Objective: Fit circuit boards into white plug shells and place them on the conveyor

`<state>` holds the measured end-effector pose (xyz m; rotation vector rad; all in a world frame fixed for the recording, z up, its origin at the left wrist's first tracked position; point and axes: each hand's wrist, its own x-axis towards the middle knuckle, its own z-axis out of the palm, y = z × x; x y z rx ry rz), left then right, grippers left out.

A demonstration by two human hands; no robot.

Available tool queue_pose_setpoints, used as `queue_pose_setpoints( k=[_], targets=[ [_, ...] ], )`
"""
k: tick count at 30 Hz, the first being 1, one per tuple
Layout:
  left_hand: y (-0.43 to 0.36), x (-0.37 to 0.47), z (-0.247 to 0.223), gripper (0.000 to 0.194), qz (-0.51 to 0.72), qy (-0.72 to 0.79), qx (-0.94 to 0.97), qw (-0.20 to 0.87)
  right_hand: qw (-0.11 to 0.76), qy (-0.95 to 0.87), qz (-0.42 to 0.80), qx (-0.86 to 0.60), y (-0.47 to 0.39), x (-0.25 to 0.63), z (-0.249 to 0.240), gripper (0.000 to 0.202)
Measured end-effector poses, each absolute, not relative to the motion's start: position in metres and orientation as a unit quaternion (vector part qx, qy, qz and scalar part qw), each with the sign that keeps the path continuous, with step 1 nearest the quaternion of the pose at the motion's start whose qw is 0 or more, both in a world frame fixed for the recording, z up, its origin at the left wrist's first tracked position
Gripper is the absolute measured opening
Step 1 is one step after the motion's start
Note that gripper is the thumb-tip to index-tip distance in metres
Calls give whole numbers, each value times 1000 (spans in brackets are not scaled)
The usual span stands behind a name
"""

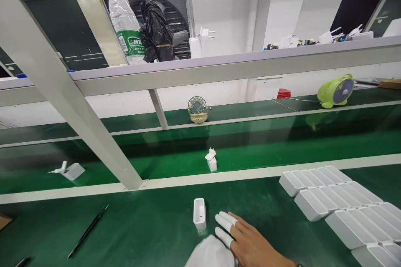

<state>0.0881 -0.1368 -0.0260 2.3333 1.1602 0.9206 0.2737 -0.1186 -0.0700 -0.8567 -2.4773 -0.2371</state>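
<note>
My right hand [252,240] reaches in from the bottom edge over the green work surface. White finger cots cover several of its fingertips. Its fingers are stretched out toward the left, and the thumb is hidden. Beside and partly under it is a rounded white thing [213,253], cut off by the frame; I cannot make out what it is. Just left of the fingertips stands an open white plastic charger housing [199,212], apart from the hand. My left hand does not show.
Rows of white housings [341,200] stand at right. On the green conveyor belt [269,142] are a white plug assembly [211,160] and another [72,172]. A black pen-like tool [88,230] lies left, near a slanting metal post [103,133]. Small fans [336,91] stand behind.
</note>
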Motion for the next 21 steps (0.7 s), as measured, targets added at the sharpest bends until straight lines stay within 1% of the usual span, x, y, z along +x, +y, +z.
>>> queue_pose_setpoints(
  k=[3,4,6,7,9,10,13,15,21],
  targets=[
    [-127,66,-20,37,346,440,818,133,278,-904,-97,-311,-121,273,-65,24],
    [-121,60,-17,39,359,458,805,113,281,-902,-95,-313,-123,273,-61,24],
    [-107,50,-11,53,389,515,761,71,279,-902,-82,-320,-125,273,-55,24],
    [-100,48,-9,59,395,543,738,70,280,-900,-75,-324,-126,273,-52,24],
    [-89,47,-4,62,383,588,704,110,284,-898,-62,-330,-127,272,-49,24],
    [-84,48,-2,58,370,599,696,142,287,-897,-58,-332,-128,272,-49,25],
    [-79,52,2,34,335,599,694,219,301,-892,-60,-332,-127,271,-50,26],
    [-78,53,4,26,327,591,696,243,305,-890,-64,-331,-127,270,-51,26],
    [-78,54,6,29,321,597,686,265,303,-897,-67,-315,-127,273,-48,27]
  ],
)
